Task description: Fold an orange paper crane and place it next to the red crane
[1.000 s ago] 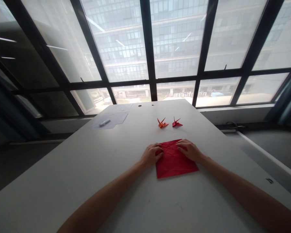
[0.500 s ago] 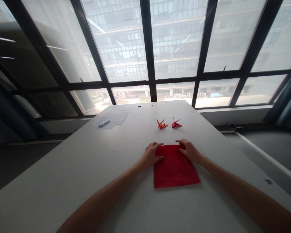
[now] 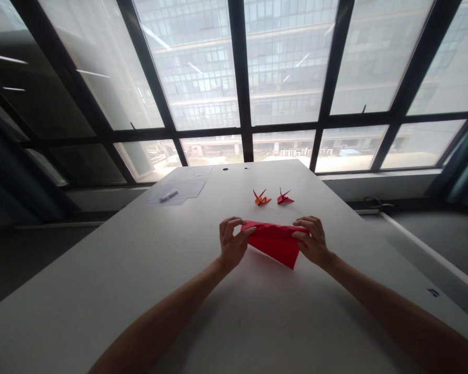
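Note:
A sheet of red paper [image 3: 275, 244] is lifted at its far side, its near part hanging down toward the table in a slanted shape. My left hand [image 3: 233, 243] pinches the sheet's upper left corner between thumb and fingers. On the opposite side my right hand [image 3: 312, 241] grips the upper right corner the same way. The top edge between the hands looks wavy and bent over. Beyond the sheet stand two folded paper cranes, an orange crane [image 3: 261, 198] and a red crane [image 3: 284, 197], which neither hand touches.
White papers [image 3: 193, 188] lie at the table's far left, with a small whitish object [image 3: 168, 196] on them. The white table [image 3: 140, 270] reaches toward large black-framed windows. A dark mark [image 3: 433, 292] is on its right side.
Both hands have raised the red paper off the table by its far corners and spread farther apart. Before, it lay flat with the hands resting on it. The cranes have stayed put.

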{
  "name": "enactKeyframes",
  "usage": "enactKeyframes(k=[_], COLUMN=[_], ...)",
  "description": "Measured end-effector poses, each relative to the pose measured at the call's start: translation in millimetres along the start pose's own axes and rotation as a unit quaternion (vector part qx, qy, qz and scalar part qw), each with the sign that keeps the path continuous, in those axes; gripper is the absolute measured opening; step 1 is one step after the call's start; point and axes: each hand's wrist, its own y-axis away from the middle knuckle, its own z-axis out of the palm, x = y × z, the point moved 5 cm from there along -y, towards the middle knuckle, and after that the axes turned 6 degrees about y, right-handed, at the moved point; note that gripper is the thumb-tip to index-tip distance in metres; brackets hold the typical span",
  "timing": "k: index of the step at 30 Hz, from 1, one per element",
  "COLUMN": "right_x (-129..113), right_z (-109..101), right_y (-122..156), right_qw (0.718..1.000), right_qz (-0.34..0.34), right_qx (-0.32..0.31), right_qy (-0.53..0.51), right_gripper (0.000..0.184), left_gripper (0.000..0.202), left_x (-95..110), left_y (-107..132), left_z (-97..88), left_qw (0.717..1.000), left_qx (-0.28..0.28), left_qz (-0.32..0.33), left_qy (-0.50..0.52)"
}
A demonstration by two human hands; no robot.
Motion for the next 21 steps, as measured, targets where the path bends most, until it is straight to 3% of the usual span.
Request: enactKeyframes(k=[4,14,17,19,21], right_x=[-12,-28,-19,-8,5], right_z=[-8,-32,-18,-1,15], right_y=[-6,-23,-18,-9,2], right_qw=[0.995,0.986,0.991,0.991,0.985], right_qz=[-0.074,-0.129,-0.120,-0.107,-0.084], right_qx=[0.067,0.107,0.050,-0.017,-0.087], right_qy=[-0.010,0.012,-0.036,-0.081,-0.119], right_gripper=[0.016,0.022,0.024,0.031,0.033], left_gripper=[0.011,0.023,0.017,0.019,0.033], left_x=[9,25,19,13,8], left_y=[-3,-16,-13,-9,-4], left_z=[-3.7,-23.7,-11.7,1.9,13.9], left_qw=[0.995,0.986,0.989,0.984,0.960], left_qx=[0.044,0.094,0.023,-0.090,-0.226], left_qz=[0.087,0.141,0.145,0.146,0.145], left_qy=[0.012,0.011,0.014,0.036,0.079])
